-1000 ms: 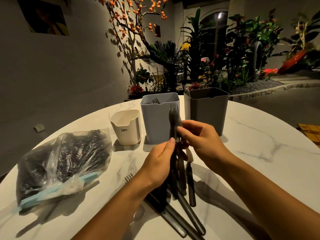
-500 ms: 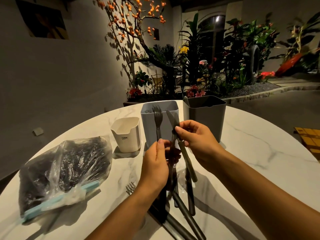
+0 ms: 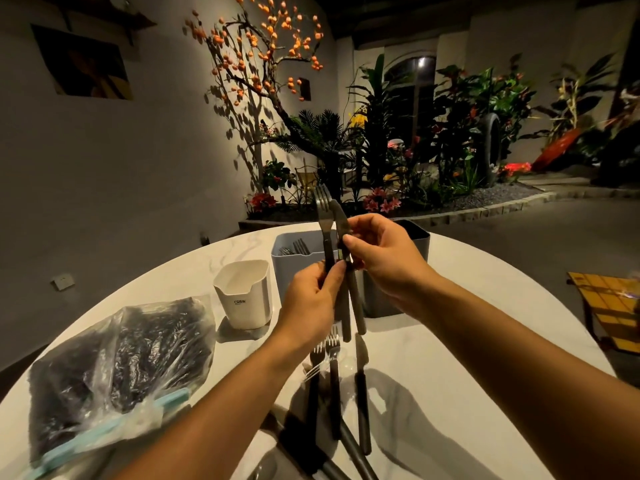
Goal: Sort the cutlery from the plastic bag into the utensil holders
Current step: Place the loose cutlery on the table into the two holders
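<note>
At your far left, the plastic bag (image 3: 117,368) lies on the white marble table (image 3: 485,341), its dark contents showing through the film and its pale blue zip strip facing you. Just beyond its right edge stands the small white holder (image 3: 244,294), upright. Next comes the blue-grey holder (image 3: 294,268), which already contains forks with their tines up; your left hand partly blocks its front wall. Your left hand (image 3: 311,303) pinches the dark handle of a fork (image 3: 325,230) between thumb and fingers and holds it upright, tines uppermost, above the blue-grey holder. Immediately to the right, your right hand (image 3: 384,258) grips a knife (image 3: 346,258) at the base of its blade, tip up and handle hanging downward; the knife runs close alongside the fork, and whether the two touch cannot be determined. Behind your right hand stands the dark grey holder (image 3: 415,244), largely hidden by that hand and wrist. On the table below both hands lie loose cutlery pieces (image 3: 334,386): forks and a knife with dark handles pointing toward you, crossed by the shadows of your forearms.
</note>
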A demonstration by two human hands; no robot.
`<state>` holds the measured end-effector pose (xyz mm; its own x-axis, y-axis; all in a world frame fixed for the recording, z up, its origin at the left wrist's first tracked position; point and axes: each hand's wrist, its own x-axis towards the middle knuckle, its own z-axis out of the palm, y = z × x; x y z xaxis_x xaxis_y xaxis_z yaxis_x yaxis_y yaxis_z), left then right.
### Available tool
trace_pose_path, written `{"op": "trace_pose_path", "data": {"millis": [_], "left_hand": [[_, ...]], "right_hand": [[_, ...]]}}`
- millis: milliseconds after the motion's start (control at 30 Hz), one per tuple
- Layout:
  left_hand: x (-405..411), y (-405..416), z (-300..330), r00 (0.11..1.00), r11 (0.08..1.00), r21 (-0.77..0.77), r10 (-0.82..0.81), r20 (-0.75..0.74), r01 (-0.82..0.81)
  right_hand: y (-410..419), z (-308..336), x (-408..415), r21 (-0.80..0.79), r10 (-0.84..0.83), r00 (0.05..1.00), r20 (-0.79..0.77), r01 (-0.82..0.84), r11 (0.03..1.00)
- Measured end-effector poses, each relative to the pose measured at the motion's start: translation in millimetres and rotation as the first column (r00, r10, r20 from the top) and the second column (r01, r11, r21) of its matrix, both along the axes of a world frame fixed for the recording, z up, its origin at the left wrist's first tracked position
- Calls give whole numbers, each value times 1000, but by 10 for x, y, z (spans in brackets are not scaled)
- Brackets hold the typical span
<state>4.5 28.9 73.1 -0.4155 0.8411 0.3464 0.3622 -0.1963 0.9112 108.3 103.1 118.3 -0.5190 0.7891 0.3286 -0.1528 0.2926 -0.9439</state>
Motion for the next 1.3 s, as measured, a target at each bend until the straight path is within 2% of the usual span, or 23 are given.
{"op": "trace_pose_path", "data": {"millis": [200,333,600,733,833,967,1033,1133,1233,1300], "left_hand": [[98,196,315,1000,1000,19,-8,-21,8],[51,367,494,998,1000,-8,1,-63,-2],[48,748,850,995,994,-45,-98,16,99],[-8,901,828,998,993,-101,-63,15,64],[-62,956,707,1000,989,-149,-8,19,10],[-104,974,597,982,987,-140,-55,181,81],[-118,972,558,984,988,-130,-62,167,84],[-141,957,520,994,989,-130,-53,91,65],[-168,940,521,995,990,-142,-8,100,23],[-178,913,536,996,993,-117,-11,85,21]], "right_hand": [[230,273,185,155,-109,990,89,94,983],[425,456,301,191,-206,978,37,195,962],[742,737,319,326,-304,952,-37,299,897],[937,729,288,401,-394,918,-34,374,836],[1080,568,238,390,-398,915,69,343,855],[1205,285,185,399,-433,870,237,319,860],[1220,199,171,416,-448,839,309,305,857],[1186,225,141,445,-464,841,278,315,838],[1050,370,59,396,-317,928,198,220,892],[947,455,-14,385,-247,953,174,165,908]]}}
